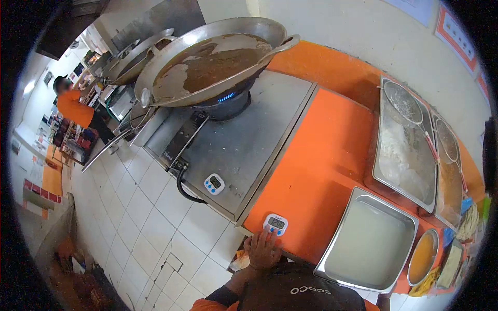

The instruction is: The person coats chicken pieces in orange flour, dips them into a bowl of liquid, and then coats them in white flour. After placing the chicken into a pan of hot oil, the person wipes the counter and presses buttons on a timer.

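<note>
My left hand (263, 250) lies at the near edge of the orange counter, its outstretched fingers touching the lower part of a white digital timer (275, 224) with blue buttons. It grips nothing. Low in the view, below a steel tray (321, 264) of pale liquid, a small part of my right hand (384, 301) shows; its fingers are hidden. A second white timer (213, 183) lies on the metal stove top (244, 150), to the upper left of my left hand.
A large wok (150, 78) of dark oil sits over a blue flame. Behind it is another wok (124, 78). At right are a flour tray (381, 171), a sieve (403, 102) and a bowl of orange liquid (423, 256). A person in orange (75, 106) stands far left.
</note>
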{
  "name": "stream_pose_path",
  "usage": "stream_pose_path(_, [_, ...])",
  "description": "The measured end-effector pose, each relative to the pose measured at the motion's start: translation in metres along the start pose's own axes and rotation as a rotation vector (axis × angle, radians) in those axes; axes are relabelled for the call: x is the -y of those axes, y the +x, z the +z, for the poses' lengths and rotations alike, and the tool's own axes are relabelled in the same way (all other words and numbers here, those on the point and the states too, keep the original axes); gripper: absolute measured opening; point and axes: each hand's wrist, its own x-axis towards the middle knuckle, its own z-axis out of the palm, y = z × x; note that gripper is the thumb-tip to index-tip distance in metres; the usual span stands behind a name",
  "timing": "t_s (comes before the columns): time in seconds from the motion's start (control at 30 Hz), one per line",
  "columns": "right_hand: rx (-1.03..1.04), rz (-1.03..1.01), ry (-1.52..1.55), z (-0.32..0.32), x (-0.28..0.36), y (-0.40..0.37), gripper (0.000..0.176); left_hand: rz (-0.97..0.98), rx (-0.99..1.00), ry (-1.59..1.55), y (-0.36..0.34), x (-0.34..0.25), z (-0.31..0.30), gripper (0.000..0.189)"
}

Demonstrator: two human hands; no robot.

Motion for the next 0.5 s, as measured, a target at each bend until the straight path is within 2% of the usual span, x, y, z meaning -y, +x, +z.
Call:
stream_pose_path(0.1, [0.002,-0.001,0.03,-0.004,-0.002,0.0,0.016,-0.033,-0.1,-0.056,0.002,-0.001,-0.003,0.048])
stream_pose_path(0.2, [-0.004,0.0,0.047,-0.007,-0.004,-0.001,0.016,0.006,-0.02,0.044,0.002,0.0,-0.002,0.049])
stream_pose_path(0.33, [-0.05,-0.017,-0.006,-0.012,-0.014,0.003,0.024,-0.007,-0.052,0.02,0.0,0.0,0.002,0.049])
stream_pose_path(0.47, [-0.069,0.004,0.055,-0.034,-0.027,0.013,0.024,0.056,-0.015,0.095,-0.001,0.001,0.004,0.048])
stream_pose_path(0.5, [0.046,-0.04,0.046,-0.034,-0.024,0.011,0.024,0.085,-0.01,0.128,-0.002,0.0,0.003,0.047])
